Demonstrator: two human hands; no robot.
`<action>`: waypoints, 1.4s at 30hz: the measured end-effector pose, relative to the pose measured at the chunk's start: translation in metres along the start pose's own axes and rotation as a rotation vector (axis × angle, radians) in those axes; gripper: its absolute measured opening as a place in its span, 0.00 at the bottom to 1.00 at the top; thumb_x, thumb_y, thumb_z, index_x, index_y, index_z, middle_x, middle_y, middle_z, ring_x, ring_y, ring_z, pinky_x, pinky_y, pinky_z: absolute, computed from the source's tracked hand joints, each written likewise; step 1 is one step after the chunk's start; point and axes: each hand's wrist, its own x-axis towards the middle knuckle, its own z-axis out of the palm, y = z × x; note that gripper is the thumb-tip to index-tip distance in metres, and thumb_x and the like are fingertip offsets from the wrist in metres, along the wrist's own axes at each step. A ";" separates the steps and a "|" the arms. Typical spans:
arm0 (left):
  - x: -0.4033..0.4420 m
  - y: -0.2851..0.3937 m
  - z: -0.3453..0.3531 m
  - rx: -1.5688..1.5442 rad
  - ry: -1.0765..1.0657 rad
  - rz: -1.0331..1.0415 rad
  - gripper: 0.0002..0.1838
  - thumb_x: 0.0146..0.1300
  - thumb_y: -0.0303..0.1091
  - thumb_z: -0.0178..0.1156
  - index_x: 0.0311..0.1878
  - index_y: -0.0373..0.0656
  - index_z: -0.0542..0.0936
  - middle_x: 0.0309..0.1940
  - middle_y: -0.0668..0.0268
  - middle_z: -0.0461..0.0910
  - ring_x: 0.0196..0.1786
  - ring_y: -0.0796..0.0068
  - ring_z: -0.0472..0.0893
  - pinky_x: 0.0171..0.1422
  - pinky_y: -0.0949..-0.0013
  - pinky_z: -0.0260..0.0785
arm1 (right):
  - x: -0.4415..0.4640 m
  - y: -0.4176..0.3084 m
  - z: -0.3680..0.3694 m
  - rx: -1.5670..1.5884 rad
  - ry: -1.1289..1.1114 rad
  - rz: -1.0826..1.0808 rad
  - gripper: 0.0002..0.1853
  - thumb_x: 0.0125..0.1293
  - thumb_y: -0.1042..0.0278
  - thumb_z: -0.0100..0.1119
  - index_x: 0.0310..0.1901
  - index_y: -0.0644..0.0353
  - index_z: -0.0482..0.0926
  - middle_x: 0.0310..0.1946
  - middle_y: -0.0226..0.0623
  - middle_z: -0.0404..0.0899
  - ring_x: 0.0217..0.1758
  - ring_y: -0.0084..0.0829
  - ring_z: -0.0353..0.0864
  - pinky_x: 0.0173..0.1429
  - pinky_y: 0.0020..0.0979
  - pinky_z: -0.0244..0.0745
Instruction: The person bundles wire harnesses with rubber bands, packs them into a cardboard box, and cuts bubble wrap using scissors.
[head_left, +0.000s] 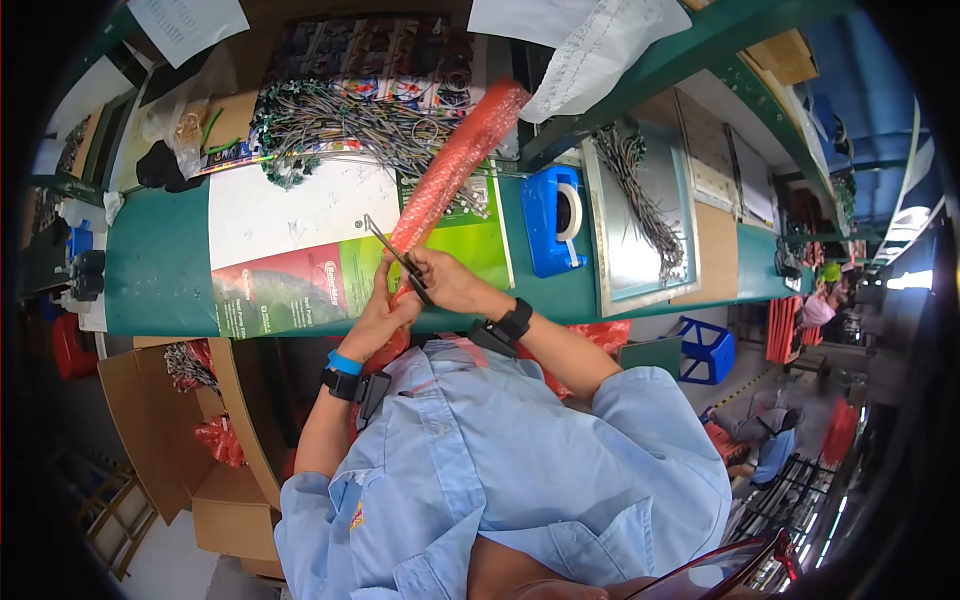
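A long roll of red bubble wrap (455, 170) slants up from the near edge of the bench toward the back right. My left hand (385, 320), with a blue band at the wrist, is closed around the lower end of this roll. Close beside it, my right hand (445, 283) holds a pair of scissors (408, 262), their blades pointing up and to the left against the roll. Whether the blades touch the wrap I cannot tell. Beneath both hands lies a printed sheet (290, 220) in white, red and green. Behind it, thin cables (340, 120) are heaped in a tangle.
A blue tape dispenser (545, 222) stands right of the sheet. Farther right, a metal-framed tray (620, 290) holds a cable bundle (640, 190). An open cardboard box (155, 430) with red-wrapped bundles is at lower left. Paper (600, 55) hangs from a green shelf post.
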 end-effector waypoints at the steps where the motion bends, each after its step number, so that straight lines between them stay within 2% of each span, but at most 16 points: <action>1: -0.002 0.007 0.003 0.045 0.000 -0.008 0.44 0.64 0.51 0.55 0.72 0.44 0.41 0.31 0.67 0.74 0.29 0.80 0.71 0.35 0.79 0.65 | 0.006 -0.002 -0.005 -0.005 -0.022 -0.077 0.16 0.53 0.78 0.64 0.41 0.63 0.69 0.30 0.28 0.69 0.32 0.18 0.68 0.34 0.22 0.66; 2: -0.003 0.014 0.005 0.091 0.002 -0.016 0.42 0.63 0.42 0.60 0.71 0.42 0.47 0.35 0.65 0.76 0.34 0.79 0.76 0.40 0.77 0.69 | 0.014 -0.006 -0.012 -0.009 -0.046 -0.154 0.11 0.54 0.83 0.60 0.37 0.64 0.70 0.27 0.27 0.69 0.31 0.17 0.67 0.32 0.22 0.64; 3: -0.001 0.011 0.002 0.086 0.006 -0.013 0.42 0.63 0.42 0.60 0.71 0.42 0.47 0.35 0.65 0.76 0.34 0.79 0.76 0.40 0.77 0.69 | 0.020 -0.029 -0.024 -0.501 0.066 -0.202 0.08 0.53 0.88 0.51 0.31 0.64 0.70 0.23 0.25 0.66 0.28 0.15 0.64 0.28 0.23 0.60; 5: 0.002 0.002 -0.011 0.023 -0.216 -0.169 0.32 0.60 0.37 0.64 0.64 0.36 0.64 0.33 0.64 0.79 0.38 0.76 0.79 0.46 0.73 0.72 | 0.043 -0.053 -0.052 -0.412 0.150 -0.307 0.07 0.52 0.88 0.50 0.30 0.64 0.70 0.21 0.25 0.64 0.27 0.16 0.63 0.27 0.23 0.59; 6: 0.000 -0.002 -0.016 0.019 -0.211 -0.163 0.32 0.60 0.37 0.64 0.64 0.36 0.64 0.33 0.64 0.79 0.38 0.76 0.79 0.46 0.73 0.72 | 0.054 -0.064 -0.074 -0.413 0.202 -0.280 0.07 0.52 0.87 0.51 0.30 0.64 0.70 0.21 0.25 0.64 0.26 0.16 0.63 0.26 0.24 0.59; 8: -0.012 -0.012 -0.026 0.007 -0.227 -0.268 0.18 0.61 0.37 0.63 0.49 0.34 0.75 0.27 0.65 0.78 0.39 0.72 0.82 0.45 0.70 0.72 | 0.076 -0.083 -0.123 -0.515 0.315 -0.250 0.06 0.53 0.85 0.55 0.29 0.64 0.70 0.20 0.27 0.65 0.24 0.18 0.64 0.25 0.25 0.60; 11: -0.033 -0.027 -0.038 0.017 -0.203 -0.346 0.13 0.61 0.36 0.62 0.41 0.35 0.76 0.24 0.66 0.79 0.39 0.71 0.83 0.47 0.70 0.72 | 0.097 -0.114 -0.189 -0.952 0.417 -0.174 0.14 0.50 0.79 0.67 0.33 0.61 0.70 0.28 0.29 0.73 0.30 0.19 0.72 0.33 0.22 0.71; 13: -0.045 -0.027 -0.042 -0.004 -0.165 -0.328 0.13 0.62 0.36 0.62 0.41 0.35 0.76 0.25 0.66 0.80 0.39 0.71 0.83 0.47 0.70 0.72 | 0.105 -0.124 -0.199 -0.556 0.408 -0.163 0.15 0.48 0.78 0.69 0.32 0.61 0.70 0.25 0.29 0.73 0.29 0.20 0.73 0.33 0.22 0.72; 21: -0.060 0.021 -0.028 0.162 -0.098 -0.219 0.12 0.63 0.34 0.60 0.44 0.36 0.75 0.24 0.70 0.77 0.30 0.82 0.76 0.38 0.75 0.69 | 0.155 -0.136 -0.208 -0.627 0.448 -0.221 0.13 0.46 0.80 0.69 0.31 0.65 0.72 0.23 0.33 0.76 0.25 0.21 0.76 0.29 0.22 0.73; 23: -0.065 0.010 -0.022 0.041 -0.067 -0.204 0.12 0.64 0.35 0.58 0.44 0.36 0.75 0.22 0.71 0.75 0.30 0.82 0.74 0.37 0.75 0.68 | 0.162 -0.139 -0.204 -0.680 0.407 -0.255 0.13 0.47 0.80 0.69 0.31 0.65 0.72 0.24 0.32 0.76 0.25 0.21 0.77 0.30 0.22 0.74; 25: -0.071 -0.003 -0.023 -0.291 0.200 -0.172 0.12 0.66 0.37 0.57 0.44 0.37 0.75 0.23 0.70 0.75 0.30 0.81 0.74 0.38 0.74 0.68 | 0.157 -0.146 -0.181 -0.593 0.382 -0.241 0.13 0.48 0.80 0.69 0.32 0.65 0.72 0.25 0.32 0.76 0.26 0.20 0.77 0.32 0.21 0.75; 29: -0.073 -0.076 -0.037 0.015 0.075 -0.342 0.14 0.67 0.42 0.55 0.38 0.38 0.77 0.24 0.70 0.76 0.33 0.80 0.77 0.38 0.74 0.71 | 0.163 -0.136 -0.178 -0.701 0.343 -0.206 0.14 0.49 0.79 0.69 0.33 0.65 0.72 0.26 0.33 0.77 0.27 0.21 0.78 0.33 0.21 0.75; 34: -0.086 -0.090 -0.007 -0.089 0.033 -0.477 0.18 0.64 0.48 0.58 0.37 0.40 0.78 0.23 0.70 0.76 0.29 0.80 0.76 0.30 0.75 0.68 | 0.166 -0.131 -0.192 -0.700 0.227 -0.214 0.12 0.50 0.81 0.68 0.34 0.64 0.72 0.26 0.32 0.78 0.28 0.21 0.78 0.35 0.21 0.74; 37: -0.126 -0.039 0.008 -0.203 0.245 -0.501 0.20 0.63 0.49 0.57 0.38 0.38 0.77 0.19 0.73 0.72 0.21 0.84 0.70 0.25 0.79 0.61 | 0.161 -0.125 -0.212 -0.898 0.250 -0.260 0.12 0.51 0.79 0.69 0.33 0.65 0.73 0.26 0.33 0.78 0.28 0.20 0.77 0.34 0.22 0.74; 39: -0.151 0.035 0.012 -0.192 0.380 -0.374 0.19 0.65 0.48 0.54 0.40 0.38 0.76 0.18 0.74 0.69 0.19 0.87 0.65 0.22 0.80 0.55 | 0.144 -0.144 -0.195 -0.666 0.208 -0.265 0.12 0.51 0.79 0.69 0.33 0.66 0.73 0.27 0.32 0.77 0.29 0.19 0.77 0.34 0.21 0.74; 42: -0.160 0.094 0.006 0.124 0.508 -0.213 0.19 0.69 0.46 0.48 0.43 0.37 0.75 0.19 0.75 0.67 0.21 0.89 0.62 0.24 0.81 0.51 | 0.138 -0.149 -0.194 -0.638 0.284 -0.302 0.11 0.51 0.80 0.68 0.33 0.66 0.73 0.28 0.32 0.77 0.30 0.19 0.77 0.34 0.20 0.73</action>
